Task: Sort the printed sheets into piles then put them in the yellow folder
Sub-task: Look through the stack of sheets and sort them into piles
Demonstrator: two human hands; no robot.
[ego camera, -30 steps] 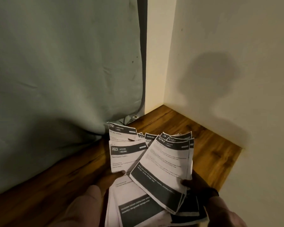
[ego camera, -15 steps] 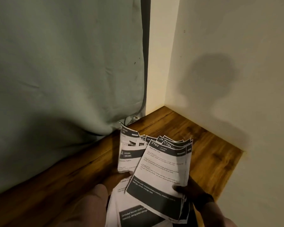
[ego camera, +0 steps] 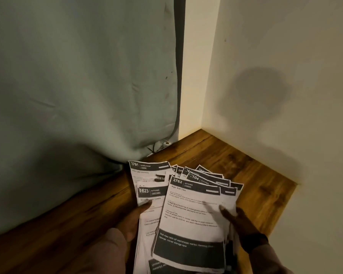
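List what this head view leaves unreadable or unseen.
- Yellow folder: not in the head view.
- Lower sheets: only header strips show; sheet 2762 covers the rest.
- Body text: too small and blurred.
- Right hand: motion-blurred fingers.
- Left hand: fingers hidden behind the sheets.
- Sheet bottoms: cut off by the lower edge.
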